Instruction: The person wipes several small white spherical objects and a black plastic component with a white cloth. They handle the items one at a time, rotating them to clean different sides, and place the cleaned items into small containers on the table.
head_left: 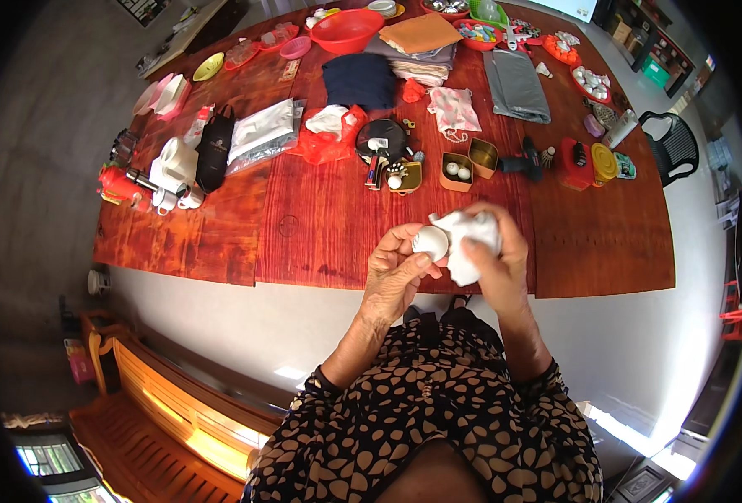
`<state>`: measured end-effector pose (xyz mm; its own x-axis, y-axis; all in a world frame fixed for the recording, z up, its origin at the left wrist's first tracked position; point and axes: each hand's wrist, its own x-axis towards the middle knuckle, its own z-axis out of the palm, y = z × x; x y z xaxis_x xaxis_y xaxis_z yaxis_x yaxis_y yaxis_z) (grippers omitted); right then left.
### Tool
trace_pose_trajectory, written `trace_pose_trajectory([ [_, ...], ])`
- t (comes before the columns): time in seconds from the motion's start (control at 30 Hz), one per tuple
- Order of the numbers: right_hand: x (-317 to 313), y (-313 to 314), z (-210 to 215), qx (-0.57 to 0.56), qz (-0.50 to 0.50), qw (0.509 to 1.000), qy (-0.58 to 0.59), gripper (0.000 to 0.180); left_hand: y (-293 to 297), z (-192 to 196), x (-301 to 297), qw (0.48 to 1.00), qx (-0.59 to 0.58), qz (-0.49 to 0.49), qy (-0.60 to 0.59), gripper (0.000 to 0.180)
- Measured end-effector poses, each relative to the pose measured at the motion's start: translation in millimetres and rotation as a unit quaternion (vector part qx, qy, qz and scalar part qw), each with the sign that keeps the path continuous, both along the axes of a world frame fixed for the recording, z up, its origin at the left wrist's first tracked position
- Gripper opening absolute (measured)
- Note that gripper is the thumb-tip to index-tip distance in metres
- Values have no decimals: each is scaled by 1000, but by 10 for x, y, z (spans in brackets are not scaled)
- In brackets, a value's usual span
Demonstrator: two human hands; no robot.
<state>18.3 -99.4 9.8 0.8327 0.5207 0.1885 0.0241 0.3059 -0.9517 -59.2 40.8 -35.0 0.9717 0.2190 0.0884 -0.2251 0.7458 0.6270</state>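
Observation:
My left hand (398, 272) holds a white table tennis ball (430, 242) between thumb and fingers, just above the near edge of the table. Bunched in my right hand (503, 261) is a white cloth (465, 264), close against the ball's right side; this hand is slightly blurred. Beyond my hands stands an open box (454, 181) with two white balls (457, 171) inside. Beside it is another open box (483, 157). To the left, a gold-coloured tray (409, 178) holds another white ball and a small dark-and-white item. A black round paddle (381, 134) lies behind that tray.
White cups (175, 163) and a black case (215, 151) stand at left. Folded dark cloth (359, 81), a grey folded sheet (518, 84) and a red basin (347, 30) lie farther back. At right are a red container (576, 164) and a yellow-lidded jar (604, 164). A wooden bench (161, 402) is behind left.

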Motion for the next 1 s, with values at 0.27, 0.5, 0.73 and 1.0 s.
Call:
trace_pose_trajectory([
  [0.27,-58,221,-153,-68,-25,963,-261,46,-12,-32,-18,997,-67,-1,48,32],
  [0.5,130,180,-204,-15,20,999,-33,33,18,-58,-50,990,-117,-54,53,38],
  [0.73,-1,240,-145,-52,5,958,-280,44,-8,33,-9,990,-117,-3,84,35],
  [1.0,87,145,-113,-11,33,998,-61,30,68,-1,-83,988,-119,-92,37,41],
])
